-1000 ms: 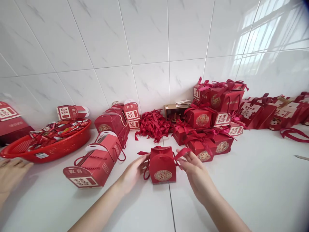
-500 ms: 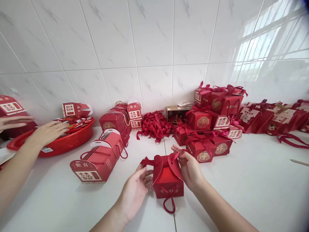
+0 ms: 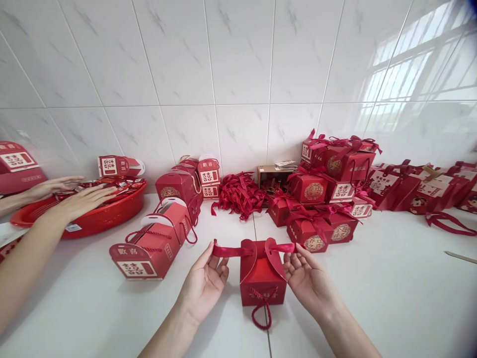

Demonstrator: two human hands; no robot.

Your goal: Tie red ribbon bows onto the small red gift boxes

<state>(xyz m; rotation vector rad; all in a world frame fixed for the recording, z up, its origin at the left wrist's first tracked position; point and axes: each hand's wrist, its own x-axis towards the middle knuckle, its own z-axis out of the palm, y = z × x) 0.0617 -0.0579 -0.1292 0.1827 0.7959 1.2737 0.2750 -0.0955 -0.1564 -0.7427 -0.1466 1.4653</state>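
Note:
A small red box (image 3: 263, 293) with rounded flaps folded together at its top stands upright on the white table, a cord loop hanging down its front. A red ribbon (image 3: 233, 251) runs through the flaps and stretches out to both sides. Its left end is pinched between thumb and finger of my left hand (image 3: 204, 281), palm turned up. The right end is pinched in my right hand (image 3: 311, 278) in the same way. Neither hand appears to grip the box itself.
Left of centre stand handled boxes (image 3: 145, 253). Another person's hands (image 3: 80, 201) reach over a red basin (image 3: 108, 216) of packets. A ribbon pile (image 3: 242, 194), ribboned boxes (image 3: 311, 228) and red bags (image 3: 428, 186) line the wall. A thin pointed object (image 3: 460, 257) lies far right.
My hands have moved apart and the ribbon ends are now drawn out straight to either side. The other person's far hand has moved right, over the basin.

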